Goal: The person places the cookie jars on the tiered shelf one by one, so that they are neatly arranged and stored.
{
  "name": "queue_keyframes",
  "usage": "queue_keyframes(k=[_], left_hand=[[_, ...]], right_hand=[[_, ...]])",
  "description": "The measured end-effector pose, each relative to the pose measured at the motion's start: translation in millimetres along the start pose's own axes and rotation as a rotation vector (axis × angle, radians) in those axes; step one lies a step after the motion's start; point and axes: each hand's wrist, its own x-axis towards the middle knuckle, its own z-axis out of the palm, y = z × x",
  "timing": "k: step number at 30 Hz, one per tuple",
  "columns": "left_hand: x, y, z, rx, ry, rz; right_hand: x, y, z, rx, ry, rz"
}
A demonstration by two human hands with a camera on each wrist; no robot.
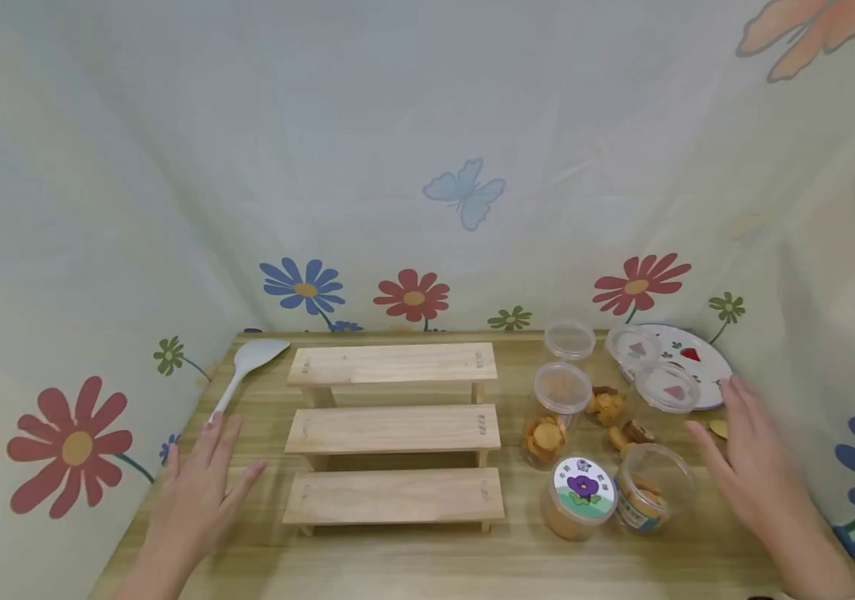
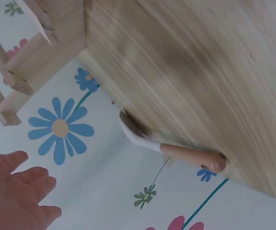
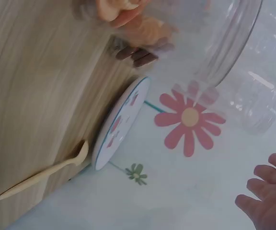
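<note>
My left hand (image 1: 198, 492) is held over the left side of the table, fingers spread, holding nothing. Beyond its fingertips in the head view lies a spatula (image 1: 251, 357) with a white blade; its wooden handle (image 2: 193, 157) shows in the left wrist view. On the right, my right hand (image 1: 757, 467) hovers with fingers extended and nothing in them. Nearest to it are a wooden spoon (image 3: 44, 178), partly hidden by the hand in the head view, a patterned white plate (image 1: 711, 367) and a clear jar (image 1: 645, 500) of biscuits.
A three-tier wooden stand (image 1: 393, 429) occupies the middle. Right of it stand a jar with a purple-flower lid (image 1: 583, 493), another jar of biscuits (image 1: 545, 439) and several clear containers, some overlapping the plate. Brown-topped biscuits (image 1: 607, 406) show among them. Patterned cloth (image 1: 465, 100) encloses the table's back and sides.
</note>
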Motion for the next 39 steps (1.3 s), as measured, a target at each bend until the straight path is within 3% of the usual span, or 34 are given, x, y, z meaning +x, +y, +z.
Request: queue_keyframes(k=[4, 10, 16, 24, 28, 32, 39], left_hand=[[-2.0, 1.7, 1.2, -0.064, 0.024, -0.01], [-6.5, -0.3, 13.5, -0.271, -0.097, -0.102], [-10.0, -4.3, 28.3, -0.439, -0.179, -0.132], [-13.4, -0.4, 37.4, -0.585, -0.224, -0.186], [-14.4, 1.4, 45.8, -0.662, -0.242, -0.206], [-15.1, 2.1, 53.5, -0.75, -0.218, -0.203], [-16.3, 5.0, 63.7, -0.857, -0.262, -0.232]], right_hand=[[4.2, -18.0, 1.2, 0.046, 0.058, -0.016], [8.2, -47.1, 6.6, 0.093, 0.048, -0.035], [15.6, -69.3, 10.6, 0.126, 0.029, -0.092], [25.6, -90.4, 23.5, 0.231, -0.062, -0.141], [29.1, -97.1, 32.9, 0.246, -0.148, -0.09], [34.4, -100.7, 43.7, 0.217, -0.216, -0.057], [41.1, -102.8, 58.7, 0.179, -0.202, -0.074]])
